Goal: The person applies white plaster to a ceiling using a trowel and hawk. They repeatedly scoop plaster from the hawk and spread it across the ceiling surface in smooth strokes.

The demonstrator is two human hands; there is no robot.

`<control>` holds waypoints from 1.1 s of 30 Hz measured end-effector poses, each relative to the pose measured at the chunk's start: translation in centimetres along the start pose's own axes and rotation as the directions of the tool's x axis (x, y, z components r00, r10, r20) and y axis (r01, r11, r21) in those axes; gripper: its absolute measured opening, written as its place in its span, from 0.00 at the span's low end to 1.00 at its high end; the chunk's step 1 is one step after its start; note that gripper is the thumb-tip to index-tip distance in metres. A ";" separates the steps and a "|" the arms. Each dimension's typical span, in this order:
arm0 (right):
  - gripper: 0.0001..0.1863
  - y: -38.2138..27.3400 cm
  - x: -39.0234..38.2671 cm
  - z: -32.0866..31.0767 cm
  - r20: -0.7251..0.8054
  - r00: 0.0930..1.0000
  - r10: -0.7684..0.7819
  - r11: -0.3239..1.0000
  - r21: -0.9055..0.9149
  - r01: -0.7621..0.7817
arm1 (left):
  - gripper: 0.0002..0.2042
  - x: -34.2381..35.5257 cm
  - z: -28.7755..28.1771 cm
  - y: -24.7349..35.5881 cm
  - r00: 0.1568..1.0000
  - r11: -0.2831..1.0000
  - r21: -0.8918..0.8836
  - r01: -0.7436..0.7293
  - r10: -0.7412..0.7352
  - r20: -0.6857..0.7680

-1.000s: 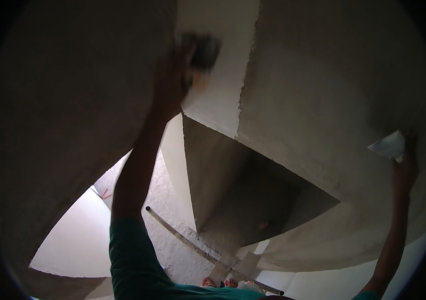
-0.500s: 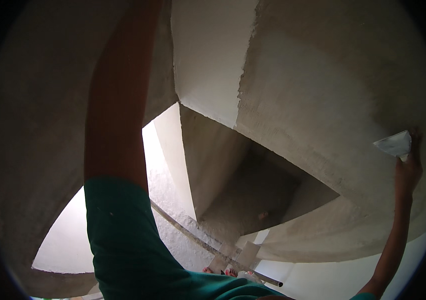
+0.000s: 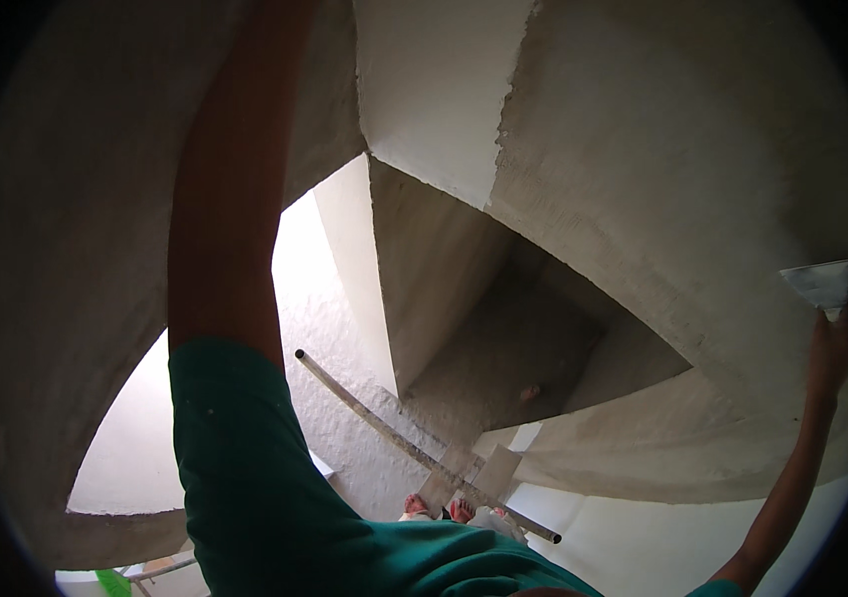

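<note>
At the far right, my right hand [image 3: 835, 343] is closed around a putty knife [image 3: 822, 286]. Its wide, pale-smeared blade lies at or close to a grey plastered surface [image 3: 662, 199]; whether it touches, I cannot tell. Toward the upper left of that surface, a smooth white coat [image 3: 434, 99] meets the grey along a ragged edge. My left arm [image 3: 230, 219], in a green sleeve [image 3: 245, 448], reaches straight up past the top of the picture, so my left hand is out of sight.
Below, a long pole [image 3: 374, 420] crosses above the floor, close to my feet [image 3: 459, 509] and some boards [image 3: 495, 473]. A dark triangular opening [image 3: 513, 338] lies in the middle. Bright light comes in at the left. Something green [image 3: 113, 583] shows at the lower left.
My right hand has moved a little farther right with the putty knife. The view has tilted down, showing the pole's left end and more of my feet.
</note>
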State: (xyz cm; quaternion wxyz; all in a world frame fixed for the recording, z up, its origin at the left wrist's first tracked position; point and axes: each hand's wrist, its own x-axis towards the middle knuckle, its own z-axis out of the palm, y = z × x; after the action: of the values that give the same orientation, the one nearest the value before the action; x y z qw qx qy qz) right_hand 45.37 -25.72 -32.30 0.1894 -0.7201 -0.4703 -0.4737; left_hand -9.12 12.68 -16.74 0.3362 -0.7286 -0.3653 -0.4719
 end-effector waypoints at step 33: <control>0.32 6.9 0.3 1.2 0.103 0.985 -0.140 0.925 -0.341 0.167 | 0.39 -33.5 7.3 5.1 0.973 0.981 -0.138 0.139 -0.109 0.203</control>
State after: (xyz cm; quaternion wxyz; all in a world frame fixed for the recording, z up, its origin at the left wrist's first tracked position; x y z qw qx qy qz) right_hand 51.96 -28.08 -31.38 0.0032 -0.7208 -0.4410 -0.5347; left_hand -11.23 8.94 -51.17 0.2126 -0.7704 -0.4044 -0.4448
